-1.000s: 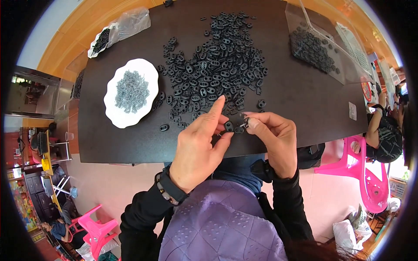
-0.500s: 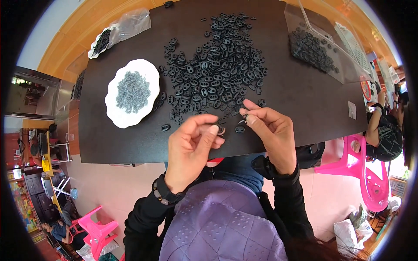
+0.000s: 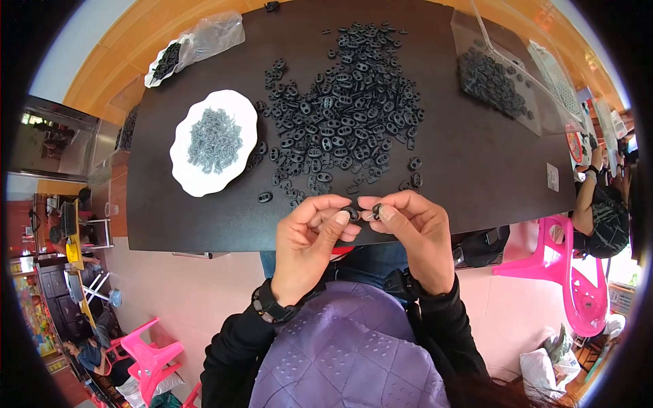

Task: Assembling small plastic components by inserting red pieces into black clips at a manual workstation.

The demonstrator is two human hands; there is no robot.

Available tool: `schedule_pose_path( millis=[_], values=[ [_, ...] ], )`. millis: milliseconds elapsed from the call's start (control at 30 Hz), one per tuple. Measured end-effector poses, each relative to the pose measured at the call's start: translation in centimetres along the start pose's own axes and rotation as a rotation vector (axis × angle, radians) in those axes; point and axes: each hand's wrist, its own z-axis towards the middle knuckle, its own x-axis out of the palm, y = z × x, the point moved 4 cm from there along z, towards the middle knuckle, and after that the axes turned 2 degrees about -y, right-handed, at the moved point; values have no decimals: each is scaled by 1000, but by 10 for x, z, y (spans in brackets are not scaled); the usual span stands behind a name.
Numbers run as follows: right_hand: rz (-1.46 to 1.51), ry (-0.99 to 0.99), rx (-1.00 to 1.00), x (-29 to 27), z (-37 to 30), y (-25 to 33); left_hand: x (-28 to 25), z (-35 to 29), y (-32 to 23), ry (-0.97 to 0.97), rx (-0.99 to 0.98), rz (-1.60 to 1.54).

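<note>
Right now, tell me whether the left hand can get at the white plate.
Likely yes: only low, loose black pieces lie between the left hand and the white plate, though that hand pinches a small black part.

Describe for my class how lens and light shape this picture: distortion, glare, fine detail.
Head view: the dark table's straight edges bow, and black vignetting rings the picture; head view: the white plate looks nearly washed out; head view: the small black pieces in the left hand and right hand are too small for fine detail.
</note>
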Motion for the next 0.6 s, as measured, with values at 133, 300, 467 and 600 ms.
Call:
schedule_pose_path(
  millis=[133, 300, 467, 600],
  values=[
    [17, 13, 19, 5, -3, 0, 0, -4, -2, -70, -49, 14],
    [60, -5, 47, 9, -5, -3, -1, -9, 3, -130, -90, -84],
    [33, 21, 33, 15, -5, -3, -3, -12, -4, -99, 149, 46],
    [0, 40, 10, 18, -5, -3, -6, -15, -7, -115, 149, 88]
  ],
)
